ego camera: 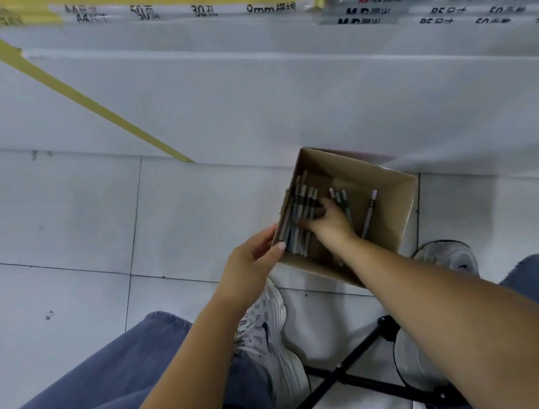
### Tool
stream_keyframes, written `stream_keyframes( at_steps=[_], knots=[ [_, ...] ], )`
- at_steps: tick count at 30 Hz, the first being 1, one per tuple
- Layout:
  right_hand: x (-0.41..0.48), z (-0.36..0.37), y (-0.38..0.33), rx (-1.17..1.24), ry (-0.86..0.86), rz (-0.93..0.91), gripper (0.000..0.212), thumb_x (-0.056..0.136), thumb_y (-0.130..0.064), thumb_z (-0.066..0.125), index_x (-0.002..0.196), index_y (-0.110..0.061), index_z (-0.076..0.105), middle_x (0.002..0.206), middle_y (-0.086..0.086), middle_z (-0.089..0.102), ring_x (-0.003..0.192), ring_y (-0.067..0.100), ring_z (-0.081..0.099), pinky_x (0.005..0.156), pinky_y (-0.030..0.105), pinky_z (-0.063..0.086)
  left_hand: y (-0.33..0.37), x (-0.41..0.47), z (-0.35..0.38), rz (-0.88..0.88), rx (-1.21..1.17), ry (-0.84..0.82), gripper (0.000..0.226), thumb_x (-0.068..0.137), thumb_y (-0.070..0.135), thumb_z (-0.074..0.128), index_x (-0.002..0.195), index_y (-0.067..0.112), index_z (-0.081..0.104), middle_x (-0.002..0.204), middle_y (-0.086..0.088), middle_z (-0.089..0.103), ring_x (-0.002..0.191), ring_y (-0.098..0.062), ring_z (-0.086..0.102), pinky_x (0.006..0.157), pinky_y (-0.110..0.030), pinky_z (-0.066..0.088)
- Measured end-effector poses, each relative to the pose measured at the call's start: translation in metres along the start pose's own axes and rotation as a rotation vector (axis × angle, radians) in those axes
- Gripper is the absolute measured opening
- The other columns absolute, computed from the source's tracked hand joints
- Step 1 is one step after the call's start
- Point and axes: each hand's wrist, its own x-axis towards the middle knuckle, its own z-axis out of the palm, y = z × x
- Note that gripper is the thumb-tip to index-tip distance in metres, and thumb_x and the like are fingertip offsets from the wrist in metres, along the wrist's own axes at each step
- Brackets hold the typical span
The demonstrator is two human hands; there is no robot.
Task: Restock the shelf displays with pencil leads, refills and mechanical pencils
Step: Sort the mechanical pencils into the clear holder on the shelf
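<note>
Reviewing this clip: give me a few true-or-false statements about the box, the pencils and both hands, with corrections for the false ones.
1. The cardboard box sits on the tiled floor. True.
2. The right hand is outside the box. False: it reaches inside, its fingers curled over the bundled pencils.
3. The left hand grips the box's left wall. True.
4. A lid covers the box. False: the top is open and the contents show.
5. A single pencil lies apart from the bundle, near the right wall. True.
</note>
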Motion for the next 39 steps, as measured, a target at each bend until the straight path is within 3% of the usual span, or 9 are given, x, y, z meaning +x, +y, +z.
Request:
stream_keyframes(
  at_steps=[7,14,19,26,30,36,39],
  knots=[
    [0.002,0.01,-0.002,-0.013,-0.038,0.032,0.065,0.078,-0.023,0.079,0.132,-0.018,0.045,0.132,0.005,0.058,0.121,0.025,0.054,0.105,0.043,0.042,0.001,-0.002,0.0,-0.005,-0.001,-0.007,0.035,0.101,0.017,0.055,0.134,0.028,0.062,0.103,0.021,0.071,0.088,0.016,0.061,0.079,-0.003,0.045],
    [0.007,0.004,-0.003,-0.007,-0.065,0.063,0.059,0.081,-0.022,0.076,0.133,-0.018,0.048,0.131,0.004,0.058,0.12,0.025,0.055,0.093,0.034,0.042,0.0,-0.001,-0.002,-0.017,-0.001,-0.022,0.036,0.101,0.021,0.057,0.132,0.037,0.062,0.104,0.027,0.072,0.094,0.014,0.062,0.078,-0.004,0.047],
    [0.008,0.003,-0.002,0.018,-0.139,0.095,0.056,0.082,-0.023,0.075,0.133,-0.019,0.052,0.129,0.003,0.059,0.117,0.025,0.056,0.1,0.042,0.044,-0.001,-0.001,-0.002,-0.03,0.013,-0.024,0.035,0.1,0.024,0.057,0.122,0.051,0.06,0.105,0.028,0.071,0.098,0.013,0.063,0.08,-0.005,0.048],
    [0.011,0.003,-0.006,0.092,-0.17,0.171,0.062,0.082,-0.03,0.074,0.136,-0.019,0.047,0.131,0.002,0.057,0.12,0.026,0.053,0.102,0.04,0.04,-0.001,-0.001,-0.002,-0.034,0.005,-0.031,0.035,0.1,0.025,0.057,0.126,0.048,0.061,0.112,0.025,0.071,0.103,0.01,0.063,0.08,-0.005,0.048],
    [0.01,0.004,-0.008,0.173,-0.171,0.198,0.052,0.087,-0.026,0.069,0.134,-0.014,0.05,0.13,0.009,0.059,0.12,0.029,0.055,0.106,0.045,0.04,-0.002,0.0,-0.002,-0.033,-0.005,-0.028,0.035,0.1,0.024,0.058,0.126,0.047,0.061,0.114,0.025,0.071,0.104,0.011,0.062,0.082,-0.005,0.048],
    [0.0,-0.009,-0.014,0.324,-0.134,0.202,0.035,0.092,-0.016,0.063,0.126,-0.012,0.055,0.122,0.013,0.064,0.111,0.029,0.061,0.104,0.048,0.044,0.002,-0.001,-0.002,-0.026,0.051,-0.025,0.041,0.1,0.027,0.057,0.109,0.066,0.061,0.113,0.031,0.069,0.104,0.013,0.061,0.094,-0.021,0.049],
    [-0.016,-0.024,-0.025,0.366,-0.149,0.153,0.026,0.092,-0.013,0.062,0.118,-0.014,0.06,0.118,0.012,0.066,0.111,0.028,0.061,0.104,0.047,0.043,0.007,-0.001,-0.002,-0.022,0.104,-0.029,0.048,0.1,0.026,0.057,0.099,0.075,0.059,0.107,0.034,0.069,0.098,0.014,0.062,0.093,-0.026,0.05]
  ],
)
